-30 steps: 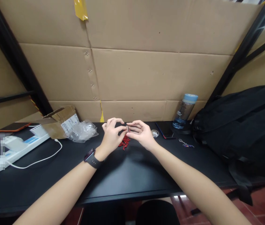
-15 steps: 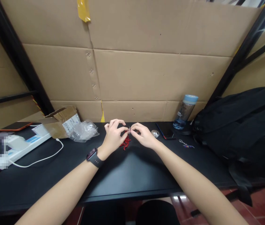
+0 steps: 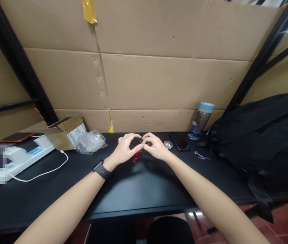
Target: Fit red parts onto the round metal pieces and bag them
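My left hand, with a dark watch on its wrist, is over the middle of the black table, thumb and fingers curved around a gap. Its fingertips meet those of my right hand, which is pinched. Between the fingertips is something thin and small that I cannot make out. A small pile of red pieces lies on the table just below and behind my left thumb. Just right of my right hand sits a small round clear item.
At the left are an opened carton, clear plastic wrap, a white power strip and a cable. To the right are a phone, a water bottle, a small charm and a black backpack.
My left hand has turned slightly, its thumb and fingers reaching further right to my right fingertips. My right hand has barely moved. The view has shifted a little.
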`<control>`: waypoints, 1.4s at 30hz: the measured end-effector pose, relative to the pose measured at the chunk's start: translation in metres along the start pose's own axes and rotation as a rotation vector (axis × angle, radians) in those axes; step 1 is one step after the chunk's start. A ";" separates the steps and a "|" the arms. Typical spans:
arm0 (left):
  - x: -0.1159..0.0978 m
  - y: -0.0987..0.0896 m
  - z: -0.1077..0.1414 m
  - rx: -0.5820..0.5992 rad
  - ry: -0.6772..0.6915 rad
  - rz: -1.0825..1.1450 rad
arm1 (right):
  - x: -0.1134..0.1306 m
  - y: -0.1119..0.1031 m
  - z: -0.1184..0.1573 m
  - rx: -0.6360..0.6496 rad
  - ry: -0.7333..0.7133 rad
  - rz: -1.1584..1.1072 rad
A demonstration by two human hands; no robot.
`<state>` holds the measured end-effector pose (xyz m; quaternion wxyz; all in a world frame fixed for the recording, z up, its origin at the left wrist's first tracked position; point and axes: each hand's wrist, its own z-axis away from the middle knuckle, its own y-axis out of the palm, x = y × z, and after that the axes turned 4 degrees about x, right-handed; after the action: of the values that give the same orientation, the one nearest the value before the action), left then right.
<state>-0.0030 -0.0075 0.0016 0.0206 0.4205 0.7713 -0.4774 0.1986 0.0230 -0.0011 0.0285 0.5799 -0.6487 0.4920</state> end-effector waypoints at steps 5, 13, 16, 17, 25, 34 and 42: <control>0.007 0.002 0.000 0.101 -0.006 0.039 | -0.001 -0.002 -0.001 0.003 0.005 0.013; 0.009 0.008 0.001 0.210 -0.027 -0.073 | -0.019 -0.017 -0.001 0.031 0.039 0.106; 0.008 0.011 0.003 0.273 0.018 -0.119 | -0.018 -0.024 0.000 0.140 0.054 0.163; 0.008 0.011 0.004 0.289 0.034 -0.128 | -0.016 -0.027 0.001 0.190 0.068 0.183; 0.021 0.009 0.003 0.268 0.057 -0.226 | -0.023 -0.047 0.005 0.475 0.102 0.279; 0.064 -0.039 0.001 0.103 -0.235 -0.614 | -0.035 -0.050 0.006 0.375 0.082 0.387; 0.101 -0.107 0.013 0.319 -0.539 -0.567 | -0.038 -0.051 0.007 0.390 0.102 0.389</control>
<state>-0.1441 0.0260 0.0280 0.0240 0.0498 0.7399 -0.6705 0.2547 0.0544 0.0033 -0.1460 0.4137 -0.6386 0.6322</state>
